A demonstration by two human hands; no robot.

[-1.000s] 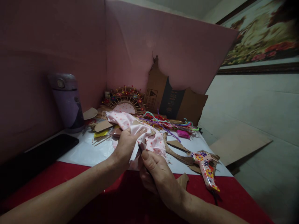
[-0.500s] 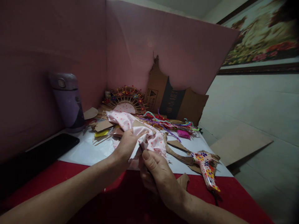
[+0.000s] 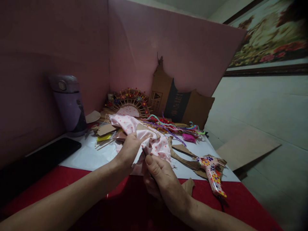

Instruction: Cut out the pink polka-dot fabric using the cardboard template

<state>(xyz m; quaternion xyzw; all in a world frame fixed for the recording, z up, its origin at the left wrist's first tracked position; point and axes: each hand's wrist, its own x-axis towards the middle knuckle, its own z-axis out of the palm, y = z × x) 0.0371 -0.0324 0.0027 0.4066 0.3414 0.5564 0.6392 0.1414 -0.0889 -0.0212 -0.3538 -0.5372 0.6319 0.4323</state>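
Note:
My left hand (image 3: 130,148) grips a bunched piece of pink cloth with red dots (image 3: 157,145), which trails back toward the wall. My right hand (image 3: 158,178) is closed round a thin dark tool (image 3: 144,151) whose tip pokes up at the cloth's edge, between my two hands. I cannot make out what the tool is. Both hands hover over the near edge of a white sheet (image 3: 93,157) on the red table (image 3: 235,199).
A flower-patterned glue gun (image 3: 213,173) lies right of my hands among cardboard scraps (image 3: 183,157). Coloured yarn (image 3: 173,126), a stick fan craft (image 3: 128,102) and a cardboard box (image 3: 178,104) sit behind. A purple flask (image 3: 68,102) and black phone (image 3: 48,157) are at left.
Almost nothing differs; my left fingers have shifted a little on the cloth and the tool tip stays at its edge.

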